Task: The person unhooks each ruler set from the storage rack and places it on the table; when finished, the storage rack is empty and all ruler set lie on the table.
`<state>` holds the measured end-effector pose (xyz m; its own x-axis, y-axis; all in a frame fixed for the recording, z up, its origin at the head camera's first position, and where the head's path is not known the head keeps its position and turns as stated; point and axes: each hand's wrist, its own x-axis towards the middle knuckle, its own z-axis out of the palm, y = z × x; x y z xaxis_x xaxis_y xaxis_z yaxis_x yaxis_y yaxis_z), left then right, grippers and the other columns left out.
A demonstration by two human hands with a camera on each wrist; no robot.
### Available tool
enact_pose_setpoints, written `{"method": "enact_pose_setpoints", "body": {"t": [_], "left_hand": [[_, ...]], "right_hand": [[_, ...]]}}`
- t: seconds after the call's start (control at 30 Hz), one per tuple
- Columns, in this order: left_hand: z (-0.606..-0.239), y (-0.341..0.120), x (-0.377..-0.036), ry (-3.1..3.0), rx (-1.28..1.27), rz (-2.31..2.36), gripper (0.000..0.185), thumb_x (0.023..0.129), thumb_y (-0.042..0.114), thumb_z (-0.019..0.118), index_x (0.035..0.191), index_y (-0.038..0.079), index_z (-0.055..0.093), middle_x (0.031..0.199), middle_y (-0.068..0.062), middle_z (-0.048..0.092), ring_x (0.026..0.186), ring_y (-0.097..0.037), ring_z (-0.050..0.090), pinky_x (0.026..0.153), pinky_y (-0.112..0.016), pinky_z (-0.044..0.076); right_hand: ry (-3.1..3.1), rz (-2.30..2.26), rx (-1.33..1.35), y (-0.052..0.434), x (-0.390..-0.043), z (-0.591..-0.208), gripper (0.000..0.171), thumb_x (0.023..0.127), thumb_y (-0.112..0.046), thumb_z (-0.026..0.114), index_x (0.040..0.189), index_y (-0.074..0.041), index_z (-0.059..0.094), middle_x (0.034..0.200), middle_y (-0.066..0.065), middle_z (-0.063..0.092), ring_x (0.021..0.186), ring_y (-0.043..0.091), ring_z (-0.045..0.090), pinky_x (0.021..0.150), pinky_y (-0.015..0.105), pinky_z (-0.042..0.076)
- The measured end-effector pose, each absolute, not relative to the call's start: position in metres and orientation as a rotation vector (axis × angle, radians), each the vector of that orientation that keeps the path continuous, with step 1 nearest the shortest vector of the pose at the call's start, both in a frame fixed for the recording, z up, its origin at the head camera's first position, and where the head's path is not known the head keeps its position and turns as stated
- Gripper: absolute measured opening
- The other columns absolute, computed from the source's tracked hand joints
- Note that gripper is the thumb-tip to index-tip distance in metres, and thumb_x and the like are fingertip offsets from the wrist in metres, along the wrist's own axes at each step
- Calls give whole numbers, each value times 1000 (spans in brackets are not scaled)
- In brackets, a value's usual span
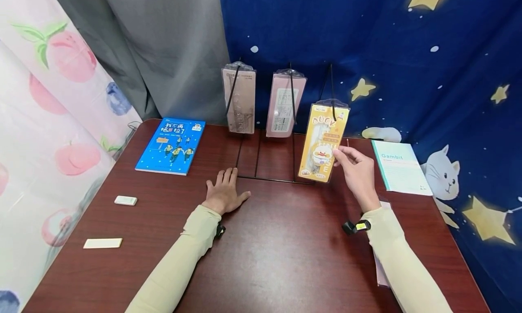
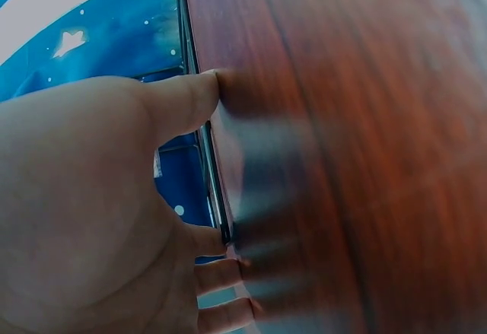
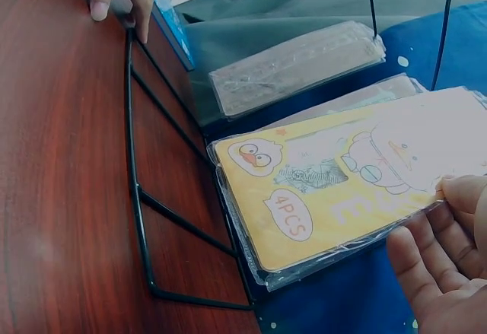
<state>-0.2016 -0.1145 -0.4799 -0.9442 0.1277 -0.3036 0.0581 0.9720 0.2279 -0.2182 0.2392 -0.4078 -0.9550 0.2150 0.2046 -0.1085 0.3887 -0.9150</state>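
In the head view, a yellow packet with a printed duck and a clear window (image 1: 318, 145) hangs from the right-hand arm of a black wire rack (image 1: 275, 180). My right hand (image 1: 359, 172) pinches its right edge, thumb at the front; the right wrist view shows the thumb on the packet (image 3: 327, 227) and the other fingers partly behind it. A brownish packet (image 1: 240, 104) and a pink packet (image 1: 285, 107) hang on the other rack arms. With fingers spread, my left hand (image 1: 223, 193) rests on the table, fingertips close to the rack's front left corner.
On the left lie a blue book (image 1: 171, 146), a small white block (image 1: 125, 200) and a pale strip (image 1: 103, 243). At the right are a Gambit notebook (image 1: 401, 168) and a pink packet (image 1: 382, 270), partly under my right sleeve. Curtains stand behind the table (image 1: 277, 258).
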Motion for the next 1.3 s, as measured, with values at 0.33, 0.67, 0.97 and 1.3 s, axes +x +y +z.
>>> {"method": "enact_pose_setpoints", "body": {"t": [0.33,0.67,0.97,1.3], "left_hand": [[-482,-115,-202,2809,143,325,95,101,65,49,167,7,11,173,-18,18,160,-40,16,118,-74,21],[-477,-114,-200,2784,141,317,95,102,62,50,167,7,9,173,-18,16,161,-40,13,120,-72,20],[-476,-114,-201,2777,141,326,94,102,60,50,167,6,8,173,-19,15,161,-40,13,121,-72,19],[-474,-114,-200,2785,142,319,93,103,60,50,167,6,10,173,-19,16,160,-40,14,121,-72,19]], "right_hand": [[-2382,1581,-100,238,-205,-409,44,96,-46,72,120,-10,76,94,-9,76,82,18,71,68,18,50],[-2392,1568,-87,238,-192,-411,42,97,-43,72,121,-9,75,95,-7,76,81,14,71,71,16,51],[-2386,1569,-67,237,-184,-411,41,97,-42,72,120,-9,76,92,-9,76,82,18,71,73,18,52],[-2403,1576,-88,235,-168,-407,40,97,-40,72,121,-8,75,91,-11,76,80,7,69,75,17,52]]}}
